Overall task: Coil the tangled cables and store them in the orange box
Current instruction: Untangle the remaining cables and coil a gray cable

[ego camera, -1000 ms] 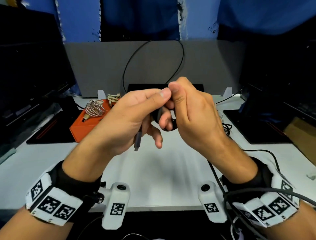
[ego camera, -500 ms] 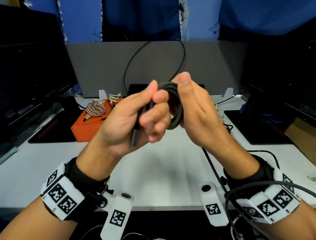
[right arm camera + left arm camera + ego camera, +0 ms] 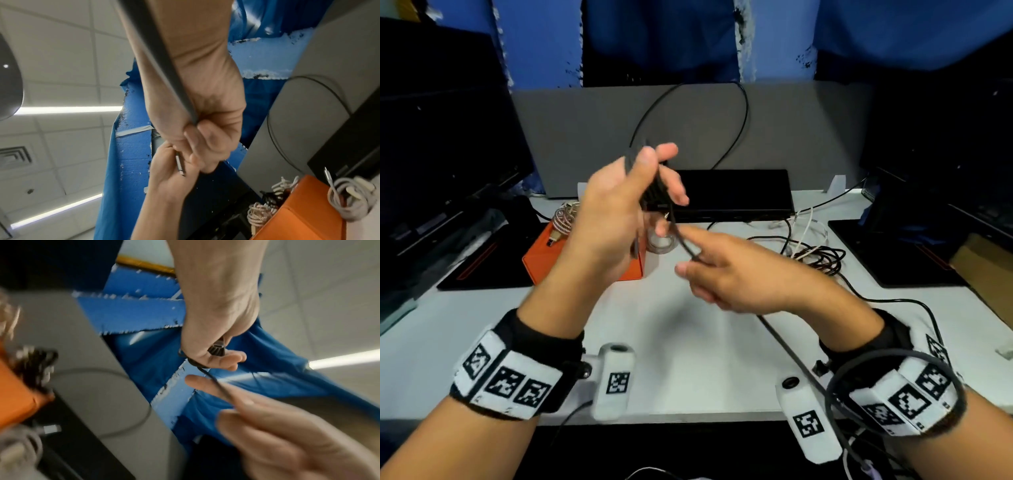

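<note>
My left hand point(image 3: 654, 171) is raised over the table's middle and grips a small coil of black cable point(image 3: 652, 192) between thumb and fingers. One strand point(image 3: 681, 240) runs down to my right hand point(image 3: 690, 263), which pinches it; the cable goes on under that wrist. The left wrist view shows the coil point(image 3: 216, 351) in the left hand point(image 3: 218, 356) and the strand crossing the right fingers point(image 3: 236, 395). In the right wrist view the right hand point(image 3: 205, 146) is curled round the cable point(image 3: 164, 56), and a plug point(image 3: 180, 165) lies against the left hand. The orange box point(image 3: 541, 260) sits behind at left.
A coiled braided cable point(image 3: 565, 219) lies on the orange box, with a white coil point(image 3: 349, 199) nearby. A tangle of black and white cables point(image 3: 815, 253) lies right of centre. A clear tape roll point(image 3: 661, 240) and a black device point(image 3: 722, 195) are behind my hands. Monitors flank the table.
My hands have parted: the right hand let go of the coil and dropped down and right along a strand. The left hand lifted the coil higher.
</note>
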Action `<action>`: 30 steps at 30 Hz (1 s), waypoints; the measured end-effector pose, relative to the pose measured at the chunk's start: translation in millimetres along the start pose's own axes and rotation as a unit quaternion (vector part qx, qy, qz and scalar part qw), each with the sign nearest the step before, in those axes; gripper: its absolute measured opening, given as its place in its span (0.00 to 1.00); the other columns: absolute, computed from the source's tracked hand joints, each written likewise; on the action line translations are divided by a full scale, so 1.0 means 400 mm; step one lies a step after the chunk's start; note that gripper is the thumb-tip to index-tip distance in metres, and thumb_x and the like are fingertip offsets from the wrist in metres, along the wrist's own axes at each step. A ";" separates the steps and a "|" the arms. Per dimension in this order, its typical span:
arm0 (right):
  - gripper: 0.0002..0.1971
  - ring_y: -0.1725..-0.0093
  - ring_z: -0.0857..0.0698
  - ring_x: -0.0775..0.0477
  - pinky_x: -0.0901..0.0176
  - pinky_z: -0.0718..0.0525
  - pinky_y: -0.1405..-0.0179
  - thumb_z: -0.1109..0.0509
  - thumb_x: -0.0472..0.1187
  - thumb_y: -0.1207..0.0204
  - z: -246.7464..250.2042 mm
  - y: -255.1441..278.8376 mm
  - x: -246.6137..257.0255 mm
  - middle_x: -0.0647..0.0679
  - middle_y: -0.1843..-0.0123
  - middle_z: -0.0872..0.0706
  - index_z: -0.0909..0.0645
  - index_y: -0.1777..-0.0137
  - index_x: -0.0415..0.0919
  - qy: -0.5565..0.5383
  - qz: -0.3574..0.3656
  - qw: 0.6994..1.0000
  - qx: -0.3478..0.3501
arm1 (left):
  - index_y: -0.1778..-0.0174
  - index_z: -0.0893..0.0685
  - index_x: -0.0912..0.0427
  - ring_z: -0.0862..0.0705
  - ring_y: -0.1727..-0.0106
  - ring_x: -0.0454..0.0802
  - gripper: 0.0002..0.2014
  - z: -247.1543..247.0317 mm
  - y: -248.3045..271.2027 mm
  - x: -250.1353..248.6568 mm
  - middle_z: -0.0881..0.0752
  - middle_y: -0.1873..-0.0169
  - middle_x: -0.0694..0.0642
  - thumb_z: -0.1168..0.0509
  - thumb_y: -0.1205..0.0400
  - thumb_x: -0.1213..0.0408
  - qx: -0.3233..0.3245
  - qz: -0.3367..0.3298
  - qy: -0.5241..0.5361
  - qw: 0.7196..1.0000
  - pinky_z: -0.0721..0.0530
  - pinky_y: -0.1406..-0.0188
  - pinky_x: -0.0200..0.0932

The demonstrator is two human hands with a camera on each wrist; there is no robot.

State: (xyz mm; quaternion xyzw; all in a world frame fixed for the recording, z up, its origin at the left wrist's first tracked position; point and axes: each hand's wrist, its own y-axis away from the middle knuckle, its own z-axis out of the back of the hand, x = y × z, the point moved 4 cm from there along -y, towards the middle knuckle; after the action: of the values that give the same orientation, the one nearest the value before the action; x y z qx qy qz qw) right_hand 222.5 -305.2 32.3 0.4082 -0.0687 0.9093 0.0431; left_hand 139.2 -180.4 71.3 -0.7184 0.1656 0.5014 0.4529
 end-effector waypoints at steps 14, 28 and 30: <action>0.15 0.79 0.39 0.56 0.68 0.40 0.79 0.27 0.38 0.21 0.097 0.043 0.027 0.48 0.77 0.34 0.18 0.51 0.21 -0.184 0.067 0.981 -0.009 | 0.72 0.17 0.48 0.34 0.77 0.49 0.24 0.008 0.059 -0.038 0.31 0.78 0.55 0.44 0.08 0.54 0.396 0.066 -0.236 0.885 0.35 0.81 0.42; 0.11 0.79 0.29 0.59 0.65 0.32 0.77 0.34 0.42 0.13 0.196 0.070 -0.028 0.52 0.75 0.27 0.15 0.44 0.34 -0.113 0.040 0.992 -0.039 | 0.63 0.15 0.51 0.36 0.80 0.42 0.22 0.296 -0.063 -0.026 0.35 0.82 0.43 0.44 0.09 0.47 0.077 0.050 -0.104 0.990 0.36 0.80 0.37; 0.13 0.79 0.33 0.57 0.67 0.33 0.78 0.36 0.43 0.10 0.229 0.060 -0.050 0.52 0.75 0.28 0.15 0.47 0.35 -0.128 0.037 0.983 -0.127 | 0.63 0.13 0.55 0.36 0.81 0.44 0.25 0.272 -0.042 -0.014 0.34 0.83 0.44 0.37 0.15 0.36 0.181 0.076 -0.119 0.973 0.36 0.80 0.39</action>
State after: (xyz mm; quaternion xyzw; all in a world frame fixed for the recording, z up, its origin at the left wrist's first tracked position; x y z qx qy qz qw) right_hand 300.0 -344.0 75.2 0.5098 -0.2031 0.8344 0.0520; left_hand 86.4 -83.7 74.9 -0.5450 0.2527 0.5783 0.5520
